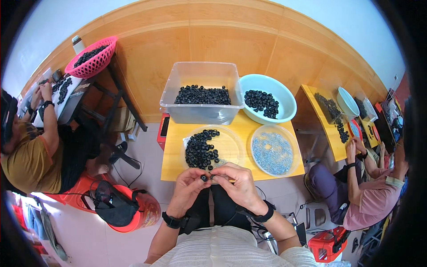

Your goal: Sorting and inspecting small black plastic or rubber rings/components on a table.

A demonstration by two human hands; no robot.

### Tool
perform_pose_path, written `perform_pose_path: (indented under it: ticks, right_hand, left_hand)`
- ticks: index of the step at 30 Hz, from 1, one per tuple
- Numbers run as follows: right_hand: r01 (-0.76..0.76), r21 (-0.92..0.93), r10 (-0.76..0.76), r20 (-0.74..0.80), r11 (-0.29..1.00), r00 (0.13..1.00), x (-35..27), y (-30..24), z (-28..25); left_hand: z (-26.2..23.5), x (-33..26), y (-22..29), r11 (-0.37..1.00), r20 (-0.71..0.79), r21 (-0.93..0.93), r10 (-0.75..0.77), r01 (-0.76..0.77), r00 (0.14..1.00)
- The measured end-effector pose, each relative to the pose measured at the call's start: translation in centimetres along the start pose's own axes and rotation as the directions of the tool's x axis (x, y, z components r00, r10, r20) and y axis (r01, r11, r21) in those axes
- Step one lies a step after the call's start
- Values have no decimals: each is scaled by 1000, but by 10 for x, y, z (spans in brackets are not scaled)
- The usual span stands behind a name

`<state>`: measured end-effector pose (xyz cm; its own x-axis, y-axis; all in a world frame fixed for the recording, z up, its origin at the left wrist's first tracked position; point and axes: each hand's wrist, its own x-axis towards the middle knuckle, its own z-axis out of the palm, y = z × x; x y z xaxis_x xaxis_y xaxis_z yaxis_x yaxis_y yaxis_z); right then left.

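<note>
Just over the near edge of the yellow table (pixel 173 164), both hands meet in front of my lap. My left hand (pixel 190 186) pinches a small black ring-shaped part (pixel 203 178), its hole showing. Close beside it, the fingertips of my right hand (pixel 238 179) are closed on a tiny dark piece (pixel 213 177), too small to name. Beyond the hands lies a shallow clear round tray (pixel 233 140) with a heap of similar black parts (pixel 199 149). To its right, a round clear tub (pixel 295 155) contains many tiny bluish-silver pieces (pixel 271 149) whose kind I cannot make out.
A clear plastic box (pixel 200 115) and a light-blue basin (pixel 289 104), both with black parts, stand at the table's back. Co-workers sit left (pixel 33 164) and right (pixel 373 200). A pink basket (pixel 100 62) is far left; a red stool (pixel 144 209) stands left of me.
</note>
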<state>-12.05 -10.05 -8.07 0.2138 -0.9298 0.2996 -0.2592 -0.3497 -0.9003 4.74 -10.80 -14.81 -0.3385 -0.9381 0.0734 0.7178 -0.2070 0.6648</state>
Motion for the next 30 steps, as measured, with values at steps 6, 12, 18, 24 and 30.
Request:
perform_pose_path:
  ticks: [6,12,18,24,30]
  right_hand:
    - [61,-122,-66,-35,991,997,2,9,2]
    - [90,-188,-85,34,978,996,6,0,7]
    - [148,-276,-136,62,950,989,5,0,14]
    - [135,-398,-138,24,907,990,0,4,21]
    - [77,-474,-87,1,877,996,-7,13,22]
  left_hand:
    - [2,3,-9,991,-29,128,-32,35,999]
    - [-1,-2,-2,973,-59,232,13,1,998]
    - [-6,-6,-5,967,-37,250,68,-57,997]
    - [-2,-8,-13,946,-56,300,145,-122,988]
    - [1,-12,-27,889,-81,428,221,-166,972]
